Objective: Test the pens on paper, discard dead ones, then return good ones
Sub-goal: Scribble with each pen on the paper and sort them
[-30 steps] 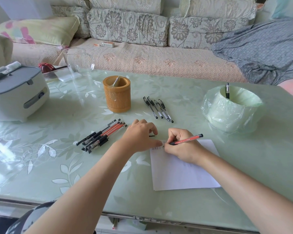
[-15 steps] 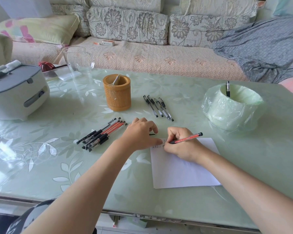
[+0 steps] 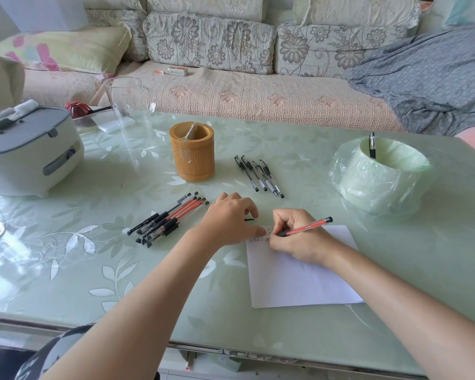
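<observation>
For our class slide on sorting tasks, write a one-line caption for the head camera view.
Right hand tests a red pen on paper; left hand rests at the sheet's corner.

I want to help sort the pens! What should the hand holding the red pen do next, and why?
Probably lift the red pen a little and look. The right hand grips it, tip on the top corner of the paper beside small written marks, while the left hand holds that corner down. The hand hides whether ink is coming out.
</observation>
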The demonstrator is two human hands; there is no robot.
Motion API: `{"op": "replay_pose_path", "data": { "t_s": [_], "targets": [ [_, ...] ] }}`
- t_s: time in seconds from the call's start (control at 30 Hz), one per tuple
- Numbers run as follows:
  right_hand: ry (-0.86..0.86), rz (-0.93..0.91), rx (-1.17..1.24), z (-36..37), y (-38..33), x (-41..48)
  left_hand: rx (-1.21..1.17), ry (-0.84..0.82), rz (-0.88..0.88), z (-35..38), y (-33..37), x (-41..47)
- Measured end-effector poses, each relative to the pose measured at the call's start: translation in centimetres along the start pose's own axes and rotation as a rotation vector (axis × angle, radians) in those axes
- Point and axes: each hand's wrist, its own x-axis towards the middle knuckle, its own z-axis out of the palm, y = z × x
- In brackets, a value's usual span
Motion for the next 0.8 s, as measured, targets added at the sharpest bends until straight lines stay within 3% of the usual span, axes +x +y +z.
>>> {"op": "replay_pose_path", "data": {
  "t_s": [0.43, 0.63, 0.8],
  "targets": [
    [0.041, 0.004, -0.039, 0.2, 0.1, 0.0, 0.014, 0.011, -0.002, 0.1, 0.0, -0.1],
    [0.197, 0.081, 0.273, -0.7, 0.3, 0.4, -0.013, -0.026, 0.011, -0.4, 0.0, -0.2],
    [0.215, 0.076, 0.376, -0.5, 0.3, 0.5, -0.047, 0.001, 0.030, -1.5, -0.7, -0.2]
  ]
}}
